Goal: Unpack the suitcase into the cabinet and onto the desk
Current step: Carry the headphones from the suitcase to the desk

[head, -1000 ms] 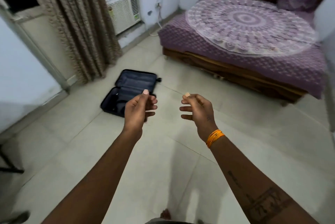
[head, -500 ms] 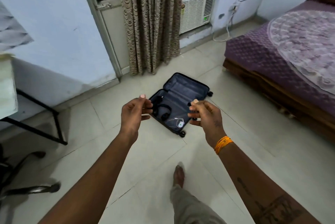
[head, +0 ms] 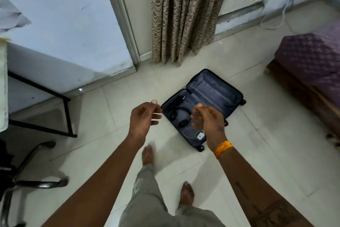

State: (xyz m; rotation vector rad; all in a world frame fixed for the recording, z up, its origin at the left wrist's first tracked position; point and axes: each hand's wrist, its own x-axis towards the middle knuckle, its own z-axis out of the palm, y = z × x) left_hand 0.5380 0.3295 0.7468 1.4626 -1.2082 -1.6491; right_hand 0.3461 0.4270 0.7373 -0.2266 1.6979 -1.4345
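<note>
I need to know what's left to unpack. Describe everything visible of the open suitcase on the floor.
The suitcase is a small dark hard-shell case with little wheels, lying flat and fully open on the tiled floor near the curtain. Its grey-lined far half looks empty. The near half holds black headphones and a white charger with a thin cable. Neither hand touches it.

I hold both bare forearms stretched forward and a little downward, almost parallel. My left hand (head: 143, 116) is raised with the palm turned toward the right; its fingers are loosely curled, the thumb points up, and it holds nothing. My right hand (head: 208, 120) faces it, palm toward the left, fingers also loosely bent and apart from each other, the thumb on top, nothing in it. The two hands are near but do not touch. On my right wrist sits an orange thread band (head: 223, 148), and dark tattoo marks (head: 272, 212) run along the right forearm.
</note>
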